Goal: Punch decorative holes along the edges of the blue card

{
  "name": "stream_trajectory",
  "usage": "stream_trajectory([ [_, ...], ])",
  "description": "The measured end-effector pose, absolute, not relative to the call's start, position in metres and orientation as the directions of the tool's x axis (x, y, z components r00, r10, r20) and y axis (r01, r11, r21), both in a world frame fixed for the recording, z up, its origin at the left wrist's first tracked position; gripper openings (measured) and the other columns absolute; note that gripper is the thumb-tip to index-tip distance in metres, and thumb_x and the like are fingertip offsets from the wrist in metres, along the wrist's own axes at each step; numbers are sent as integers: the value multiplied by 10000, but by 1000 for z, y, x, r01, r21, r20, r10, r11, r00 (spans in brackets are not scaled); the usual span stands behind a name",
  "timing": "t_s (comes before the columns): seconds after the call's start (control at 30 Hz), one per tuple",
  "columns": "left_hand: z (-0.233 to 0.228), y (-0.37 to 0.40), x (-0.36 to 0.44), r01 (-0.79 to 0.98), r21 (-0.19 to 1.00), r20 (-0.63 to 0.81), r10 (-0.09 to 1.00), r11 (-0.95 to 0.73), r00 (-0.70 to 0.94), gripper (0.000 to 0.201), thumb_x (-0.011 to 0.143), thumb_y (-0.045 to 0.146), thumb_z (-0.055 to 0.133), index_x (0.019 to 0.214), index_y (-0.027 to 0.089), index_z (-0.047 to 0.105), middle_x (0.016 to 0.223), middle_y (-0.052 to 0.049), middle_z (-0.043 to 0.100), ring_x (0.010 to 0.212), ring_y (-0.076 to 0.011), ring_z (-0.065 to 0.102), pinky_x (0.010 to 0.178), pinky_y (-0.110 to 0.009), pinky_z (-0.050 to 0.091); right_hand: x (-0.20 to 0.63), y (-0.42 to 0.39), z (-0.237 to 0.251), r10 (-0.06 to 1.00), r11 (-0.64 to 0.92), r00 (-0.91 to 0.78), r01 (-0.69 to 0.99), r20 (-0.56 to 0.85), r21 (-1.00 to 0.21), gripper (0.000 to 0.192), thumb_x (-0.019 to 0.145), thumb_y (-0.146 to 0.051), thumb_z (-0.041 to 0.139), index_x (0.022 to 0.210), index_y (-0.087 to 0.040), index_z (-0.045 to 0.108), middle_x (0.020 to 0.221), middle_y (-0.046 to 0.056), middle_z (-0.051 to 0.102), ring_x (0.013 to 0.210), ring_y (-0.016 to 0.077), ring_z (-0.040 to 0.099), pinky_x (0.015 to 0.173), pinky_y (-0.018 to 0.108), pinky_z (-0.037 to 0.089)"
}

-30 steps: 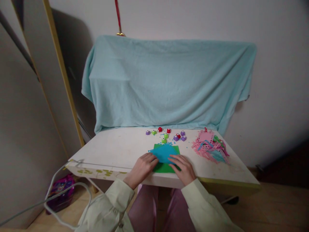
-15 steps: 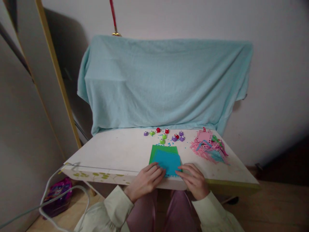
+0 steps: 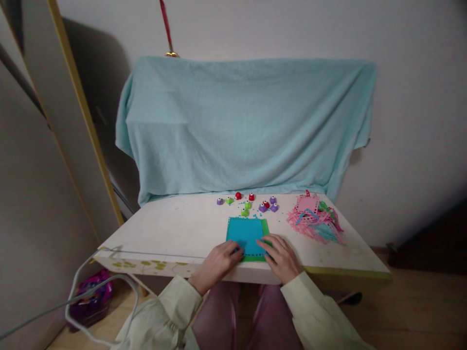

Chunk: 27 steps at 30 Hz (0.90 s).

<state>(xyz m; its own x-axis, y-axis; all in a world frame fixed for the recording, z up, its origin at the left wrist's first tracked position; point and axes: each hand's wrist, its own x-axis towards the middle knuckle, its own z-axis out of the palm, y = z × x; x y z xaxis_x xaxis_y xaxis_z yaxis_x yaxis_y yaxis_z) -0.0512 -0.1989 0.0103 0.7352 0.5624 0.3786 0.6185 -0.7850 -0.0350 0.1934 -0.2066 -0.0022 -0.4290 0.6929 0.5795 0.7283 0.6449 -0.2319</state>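
Note:
A blue sheet [image 3: 245, 233] with small holes along its edges lies over a green sheet [image 3: 265, 226] at the table's front edge. Green shows along the right side and bottom. My left hand [image 3: 220, 261] is closed at the lower left corner of the blue sheet, fingertips on top of it; the thumb's grip is partly hidden. My right hand [image 3: 281, 256] rests at the right side with fingers stretched out and apart, their tips touching the blue sheet's right edge.
Several small purple, green and red pieces with eyes [image 3: 244, 212] stand behind the sheets among blue punched bits. A pile of pink, green and blue strips [image 3: 314, 221] lies right on the white table [image 3: 164, 228]. A light blue towel [image 3: 248, 131] hangs behind; a cable [image 3: 75, 291] runs left.
The blue sheet has shifted up and left and turned straighter over the green sheet. Both hands moved with it, the right one further in to the left.

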Motion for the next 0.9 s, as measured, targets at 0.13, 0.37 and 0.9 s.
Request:
stream_trajectory([
  [0.13, 14, -201, -46, 612, -25, 371, 561, -790, 740, 198, 968, 249, 416, 1066, 172, 570, 909, -64, 553, 842, -197, 547, 714, -318, 466, 190, -206, -2, 675, 677, -432, 685, 599, -269, 249, 851, -174, 587, 1063, -275, 669, 1071, 73, 619, 1048, 244, 546, 887, 418, 487],
  [0.37, 14, -197, -44, 601, 268, 410, 653, -753, 637, 190, 959, 314, 446, 935, 184, 582, 914, -47, 543, 849, -169, 553, 750, -286, 455, 190, -198, -7, 759, 634, -372, 607, 534, -479, 79, 864, -228, 605, 862, -230, 684, 834, 35, 630, 841, 188, 581, 762, 329, 483],
  [0.9, 18, -172, -45, 534, 454, 304, 688, -713, 659, 190, 962, 322, 432, 904, 165, 523, 931, -42, 475, 824, -161, 521, 757, -290, 455, 182, -184, -2, 869, 491, -283, 599, 406, -632, 111, 802, -257, 658, 717, -205, 608, 726, 3, 597, 693, 155, 553, 637, 270, 436],
])
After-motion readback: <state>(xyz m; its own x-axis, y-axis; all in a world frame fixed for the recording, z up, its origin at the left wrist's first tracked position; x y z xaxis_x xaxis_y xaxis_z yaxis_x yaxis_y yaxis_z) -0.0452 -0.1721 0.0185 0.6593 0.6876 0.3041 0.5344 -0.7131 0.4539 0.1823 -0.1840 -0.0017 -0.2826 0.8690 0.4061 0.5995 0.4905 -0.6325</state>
